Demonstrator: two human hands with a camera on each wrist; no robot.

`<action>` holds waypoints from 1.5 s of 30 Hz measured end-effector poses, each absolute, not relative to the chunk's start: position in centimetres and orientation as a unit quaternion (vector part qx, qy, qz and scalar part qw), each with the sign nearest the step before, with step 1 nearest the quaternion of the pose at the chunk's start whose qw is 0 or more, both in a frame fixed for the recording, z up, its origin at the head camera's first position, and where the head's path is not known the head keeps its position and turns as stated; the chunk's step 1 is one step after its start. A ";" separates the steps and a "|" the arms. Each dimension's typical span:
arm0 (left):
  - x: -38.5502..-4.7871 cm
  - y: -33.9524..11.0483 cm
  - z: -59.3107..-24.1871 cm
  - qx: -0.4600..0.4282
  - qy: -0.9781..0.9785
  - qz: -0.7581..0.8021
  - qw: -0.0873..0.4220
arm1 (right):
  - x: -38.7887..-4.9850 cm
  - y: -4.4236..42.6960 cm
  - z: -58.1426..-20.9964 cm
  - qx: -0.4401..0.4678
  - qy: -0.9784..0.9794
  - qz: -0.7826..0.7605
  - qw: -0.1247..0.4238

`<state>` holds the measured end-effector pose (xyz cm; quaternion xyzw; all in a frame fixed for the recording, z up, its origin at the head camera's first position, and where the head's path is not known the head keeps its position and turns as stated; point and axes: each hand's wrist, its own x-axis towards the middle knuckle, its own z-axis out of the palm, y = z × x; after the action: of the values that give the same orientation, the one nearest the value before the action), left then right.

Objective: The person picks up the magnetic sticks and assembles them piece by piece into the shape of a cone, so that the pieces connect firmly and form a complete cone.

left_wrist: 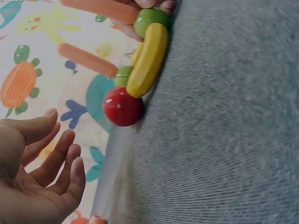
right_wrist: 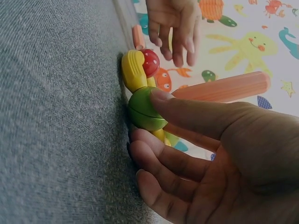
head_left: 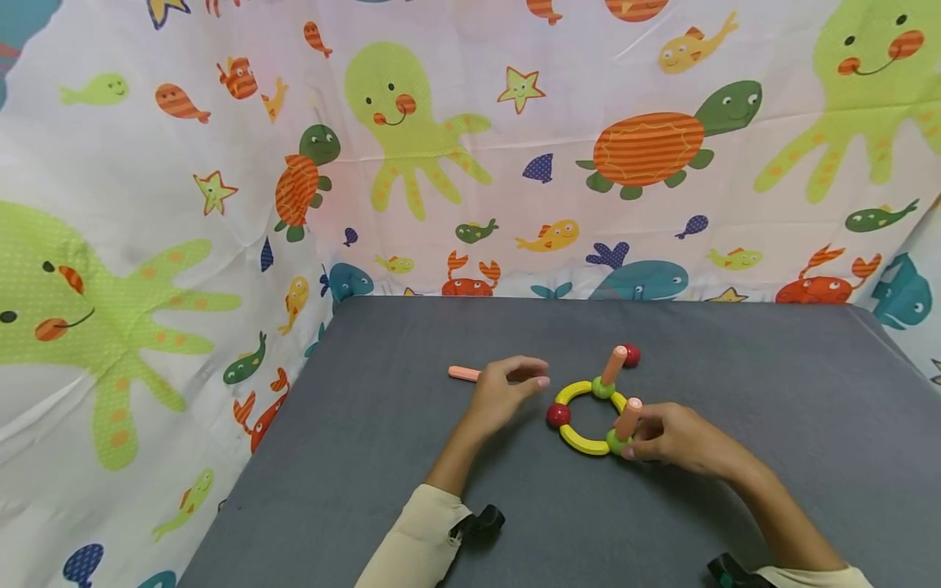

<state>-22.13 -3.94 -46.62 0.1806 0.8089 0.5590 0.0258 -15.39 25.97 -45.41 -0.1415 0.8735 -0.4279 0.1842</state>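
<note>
A ring of yellow curved pieces (head_left: 584, 443) joined by balls lies on the grey table. A red ball (head_left: 558, 415) forms its left side, and a green ball (head_left: 603, 387) its far side. My right hand (head_left: 680, 439) pinches the near-right green ball (right_wrist: 145, 108) between thumb and fingers. From that ball rises an orange stick (right_wrist: 224, 87); a second orange stick (head_left: 613, 366) stands in the far green ball. To the left of the ring, my left hand (head_left: 507, 392) hovers with loosely bent fingers, holding nothing. Part of the ring's right side is hidden behind the right hand and stick.
Another orange stick (head_left: 463, 373) lies left of the left hand, partly covered by it. A red ball (head_left: 631, 354) sits behind the ring. A cloth printed with sea animals (head_left: 544, 163) hangs along the table's far and left edges.
</note>
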 end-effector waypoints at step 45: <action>-23.6 -10.8 -47.1 0.048 0.863 0.503 0.005 | -15.3 26.0 -45.6 -0.155 0.874 -0.427 0.171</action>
<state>-23.56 -10.83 -47.09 0.0484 0.8630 0.5029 0.0047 -15.33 25.96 -45.60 -0.1547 0.8744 -0.4270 0.1711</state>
